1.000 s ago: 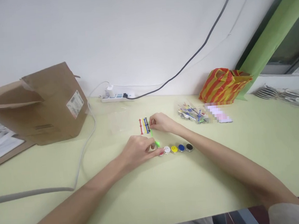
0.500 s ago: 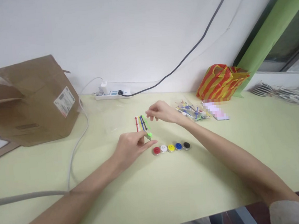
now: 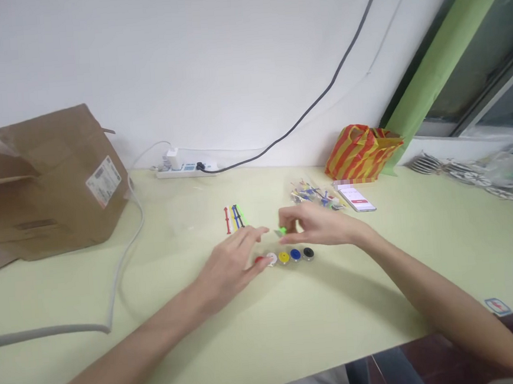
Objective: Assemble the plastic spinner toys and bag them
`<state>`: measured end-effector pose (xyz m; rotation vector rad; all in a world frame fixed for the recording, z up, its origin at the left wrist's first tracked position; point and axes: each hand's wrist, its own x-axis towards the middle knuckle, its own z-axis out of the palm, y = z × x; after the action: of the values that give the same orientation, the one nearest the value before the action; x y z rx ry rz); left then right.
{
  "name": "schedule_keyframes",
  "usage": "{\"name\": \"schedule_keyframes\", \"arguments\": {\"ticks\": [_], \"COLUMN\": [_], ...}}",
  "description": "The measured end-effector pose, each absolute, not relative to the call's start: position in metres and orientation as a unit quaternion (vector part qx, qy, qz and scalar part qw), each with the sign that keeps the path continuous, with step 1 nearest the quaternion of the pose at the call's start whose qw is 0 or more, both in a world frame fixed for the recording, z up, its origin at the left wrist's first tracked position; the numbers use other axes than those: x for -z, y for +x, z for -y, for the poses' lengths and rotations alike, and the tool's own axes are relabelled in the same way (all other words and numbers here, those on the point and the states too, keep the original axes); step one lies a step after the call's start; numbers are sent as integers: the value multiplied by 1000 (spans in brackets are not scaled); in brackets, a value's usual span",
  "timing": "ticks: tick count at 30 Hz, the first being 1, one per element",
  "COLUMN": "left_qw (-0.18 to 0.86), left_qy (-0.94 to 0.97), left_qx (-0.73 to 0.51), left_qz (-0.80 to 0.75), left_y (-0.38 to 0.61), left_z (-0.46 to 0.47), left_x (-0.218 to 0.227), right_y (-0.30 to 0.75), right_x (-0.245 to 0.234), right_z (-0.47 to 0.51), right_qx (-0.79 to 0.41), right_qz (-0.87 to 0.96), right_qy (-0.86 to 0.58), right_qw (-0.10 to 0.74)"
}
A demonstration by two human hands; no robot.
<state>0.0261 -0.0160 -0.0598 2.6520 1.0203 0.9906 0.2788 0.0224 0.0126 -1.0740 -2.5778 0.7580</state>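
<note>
A row of small round discs (image 3: 289, 255), red, white, yellow, blue and black, lies on the pale green table (image 3: 294, 331). My right hand (image 3: 316, 224) hovers just above the row and pinches a small green piece (image 3: 281, 231) between thumb and fingers. My left hand (image 3: 230, 262) rests left of the row with fingers stretched out, covering part of the red disc, and holds nothing. Behind it lie several thin coloured sticks (image 3: 233, 217), side by side: red, white, blue, green.
A brown cardboard box (image 3: 46, 179) stands at the left, with a grey cable (image 3: 120, 268) curving past it. A power strip (image 3: 186, 169) lies by the wall. A bag of coloured parts (image 3: 314, 196), a phone (image 3: 357, 198) and a striped bag (image 3: 360, 151) sit at the back right.
The small green piece has passed from my left hand to my right hand, which moved down toward the discs. My left fingers have spread out flat.
</note>
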Motion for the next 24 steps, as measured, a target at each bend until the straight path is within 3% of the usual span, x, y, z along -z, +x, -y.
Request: {"name": "schedule_keyframes", "arguments": {"ticks": [2, 6, 8, 13, 18, 24], "left_qw": [56, 28, 33, 100, 169, 173], "left_qy": [909, 938, 950, 980, 981, 981], "left_qx": [-300, -260, -230, -117, -48, -6], "left_qz": [-285, -229, -210, -124, -86, -92], "left_y": [33, 45, 54, 92, 121, 117], "left_z": [23, 23, 14, -16, -37, -42], "left_x": [59, 56, 49, 35, 50, 60], "right_y": [312, 354, 362, 377, 390, 387], "right_x": [-6, 12, 17, 21, 33, 40], "right_z": [-22, -32, -36, -45, -58, -62], "right_qx": [-227, -304, -338, -421, -403, -395], "right_qz": [860, 817, 805, 793, 778, 771], "right_qy": [-446, -489, -483, -440, -482, -499], "right_qw": [98, -43, -63, -29, 19, 34]}}
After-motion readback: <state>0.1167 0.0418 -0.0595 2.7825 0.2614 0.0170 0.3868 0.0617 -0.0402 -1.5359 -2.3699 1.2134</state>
